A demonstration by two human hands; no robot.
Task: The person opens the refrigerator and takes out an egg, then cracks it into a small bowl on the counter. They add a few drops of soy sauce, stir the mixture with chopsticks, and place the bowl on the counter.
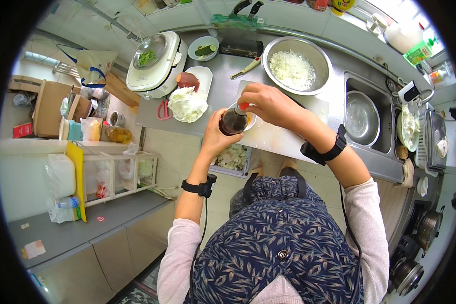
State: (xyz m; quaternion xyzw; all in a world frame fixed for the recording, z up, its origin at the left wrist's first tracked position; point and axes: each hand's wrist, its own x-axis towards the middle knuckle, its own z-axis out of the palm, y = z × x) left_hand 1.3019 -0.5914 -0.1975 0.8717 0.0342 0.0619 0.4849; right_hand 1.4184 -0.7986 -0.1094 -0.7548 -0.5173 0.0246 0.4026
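Left hand [215, 134] holds a bottle [233, 123] at a steel counter [222, 87] below white tiles [295, 21].

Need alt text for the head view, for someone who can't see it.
A person holds a dark bottle in the left grip, the right grip pinching its red cap, at a kitchen counter. Beyond, a steel bowl holds chopped white pieces; a pale leafy vegetable lies to the left, and a sink is on the right.

A kitchen, shown by sink [363, 119] and pans [427, 231].
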